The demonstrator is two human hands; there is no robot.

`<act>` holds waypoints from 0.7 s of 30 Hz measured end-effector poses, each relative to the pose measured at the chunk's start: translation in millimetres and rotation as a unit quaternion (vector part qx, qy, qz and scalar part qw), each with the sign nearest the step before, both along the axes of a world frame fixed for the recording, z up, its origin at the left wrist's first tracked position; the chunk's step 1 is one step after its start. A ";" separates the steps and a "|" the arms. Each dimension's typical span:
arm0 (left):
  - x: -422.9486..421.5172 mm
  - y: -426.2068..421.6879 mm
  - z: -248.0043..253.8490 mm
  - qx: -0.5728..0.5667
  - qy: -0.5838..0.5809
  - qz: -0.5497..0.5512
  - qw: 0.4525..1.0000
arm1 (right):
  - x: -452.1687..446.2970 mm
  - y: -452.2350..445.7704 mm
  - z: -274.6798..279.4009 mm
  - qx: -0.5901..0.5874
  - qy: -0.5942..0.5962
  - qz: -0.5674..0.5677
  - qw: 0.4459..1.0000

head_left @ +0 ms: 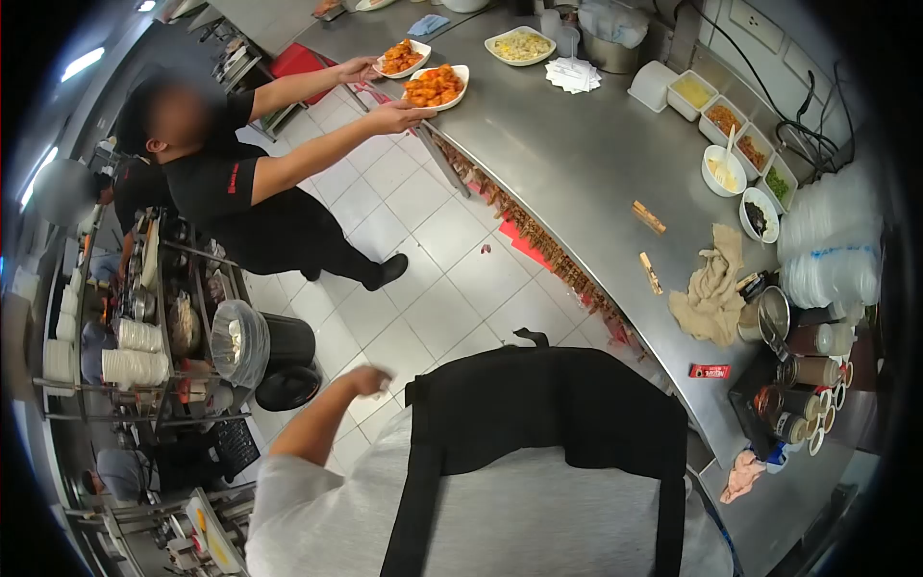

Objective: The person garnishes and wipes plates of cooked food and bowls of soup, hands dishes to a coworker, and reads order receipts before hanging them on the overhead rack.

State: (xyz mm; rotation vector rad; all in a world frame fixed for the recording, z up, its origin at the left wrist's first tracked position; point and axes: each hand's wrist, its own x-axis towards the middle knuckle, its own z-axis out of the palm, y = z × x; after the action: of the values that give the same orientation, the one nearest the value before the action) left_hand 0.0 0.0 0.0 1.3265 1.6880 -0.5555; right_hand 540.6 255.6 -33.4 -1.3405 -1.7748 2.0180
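Note:
My left hand [370, 380] hangs over the tiled floor beside my black apron [548, 399]. Its fingers are curled and smeared by motion, and whether they hold anything cannot be made out. My right hand is out of sight. To my right, the steel counter [567, 168] bears a crumpled beige cloth [711, 288], two small wooden-looking pieces [649, 217] and a red packet [710, 371]. Across the floor, a co-worker in black holds two white dishes of orange food [435, 87] at the counter's far end. A white dish of yellowish food [520, 45] rests farther back.
Containers of toppings [721, 117], two white bowls [724, 171] and stacked plastic lids [832, 240] line the counter's wall side. Jars stand near its front. A black bin [288, 351] and crowded shelves [135, 370] stand at left. Other people are partly visible behind the shelves.

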 end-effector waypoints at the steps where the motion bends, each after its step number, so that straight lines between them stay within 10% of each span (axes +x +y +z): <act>1: 26.6 47.7 33.6 0.149 -0.025 0.038 0.988 | 1.8 1.7 17.3 0.038 -0.001 0.024 0.999; 6: 83.9 208.8 50.1 0.350 -0.288 0.259 0.853 | 1.9 19.6 83.6 0.189 0.025 0.008 0.982; 9: 82.7 283.4 69.0 0.341 -0.260 0.179 0.885 | -31.3 39.5 156.5 0.216 0.044 -0.041 0.975; 12: 60.7 353.9 84.7 0.345 -0.448 0.427 0.706 | -70.8 79.3 187.0 0.261 0.063 -0.065 0.961; 17: -28.7 477.9 97.1 0.390 -0.420 0.578 0.580 | -165.6 153.4 210.6 0.283 0.105 -0.125 0.945; 21: -102.5 536.8 86.5 0.420 -0.397 0.575 0.579 | -257.9 225.8 250.7 0.351 0.129 -0.139 0.917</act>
State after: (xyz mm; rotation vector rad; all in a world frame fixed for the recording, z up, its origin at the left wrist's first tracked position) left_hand -102.5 536.8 86.5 0.4848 1.5450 1.5574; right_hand 282.6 481.4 217.3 -0.9648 -1.7936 1.1594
